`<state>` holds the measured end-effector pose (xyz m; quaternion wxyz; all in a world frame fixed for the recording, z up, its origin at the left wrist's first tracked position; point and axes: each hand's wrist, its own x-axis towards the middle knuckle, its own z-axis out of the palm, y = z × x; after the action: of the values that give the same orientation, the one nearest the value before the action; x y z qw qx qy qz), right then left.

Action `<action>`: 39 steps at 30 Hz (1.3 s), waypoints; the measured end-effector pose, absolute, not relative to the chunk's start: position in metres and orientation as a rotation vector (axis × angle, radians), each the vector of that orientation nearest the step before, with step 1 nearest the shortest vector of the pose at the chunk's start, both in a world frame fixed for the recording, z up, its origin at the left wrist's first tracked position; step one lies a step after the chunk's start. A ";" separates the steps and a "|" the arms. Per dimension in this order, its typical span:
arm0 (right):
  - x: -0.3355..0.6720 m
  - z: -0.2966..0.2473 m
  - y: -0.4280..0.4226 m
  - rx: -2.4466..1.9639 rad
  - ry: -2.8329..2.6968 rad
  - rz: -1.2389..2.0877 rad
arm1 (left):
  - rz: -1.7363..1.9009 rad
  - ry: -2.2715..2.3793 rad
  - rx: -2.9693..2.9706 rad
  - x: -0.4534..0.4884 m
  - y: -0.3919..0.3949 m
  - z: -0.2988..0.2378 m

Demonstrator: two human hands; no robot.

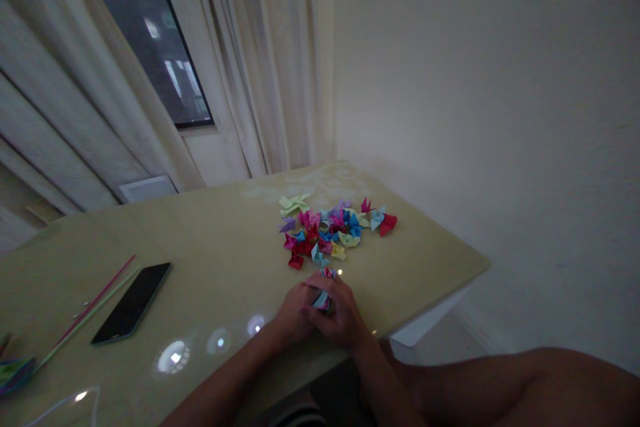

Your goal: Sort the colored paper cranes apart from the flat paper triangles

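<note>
Two hands, one left hand [294, 313] and one right hand [346, 313], have one multicoloured bundle [324, 301] between them. Just beyond both hands lie folded paper pieces [311, 240], well over a dozen, overlapping too much for an exact count; one of them, nearer the right hand, is a yellow piece [339, 251]. Left of the left hand: one phone [131, 303], two thin strips (one pink strip [110, 283], one green strip [100, 307]), two tiny white bits [86, 303]. One desk [220, 260] extends beyond both hands, and farther off is one window [150, 33].
</note>
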<state>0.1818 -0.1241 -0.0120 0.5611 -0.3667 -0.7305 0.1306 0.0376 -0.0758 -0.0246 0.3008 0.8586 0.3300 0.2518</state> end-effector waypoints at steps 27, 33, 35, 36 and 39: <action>0.180 -0.011 -0.123 -0.924 -1.631 0.310 | 0.710 0.751 2.113 0.033 -0.069 -0.020; 0.181 -0.013 -0.122 -0.970 -1.439 0.280 | 0.787 0.734 1.991 0.030 -0.072 -0.008; 0.182 -0.014 -0.121 -0.999 -1.360 0.293 | 0.751 0.691 1.987 0.030 -0.073 -0.003; 0.182 -0.015 -0.121 -1.011 -1.330 0.306 | 0.732 0.668 1.998 0.030 -0.073 -0.002; 0.183 -0.017 -0.120 -1.023 -1.245 0.378 | 0.762 0.706 2.023 0.026 -0.068 -0.001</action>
<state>0.1827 -0.1199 -0.0175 0.6765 -0.4551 -0.5539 0.1684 0.0260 -0.0684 -0.0005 0.4202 0.8073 0.2815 0.3041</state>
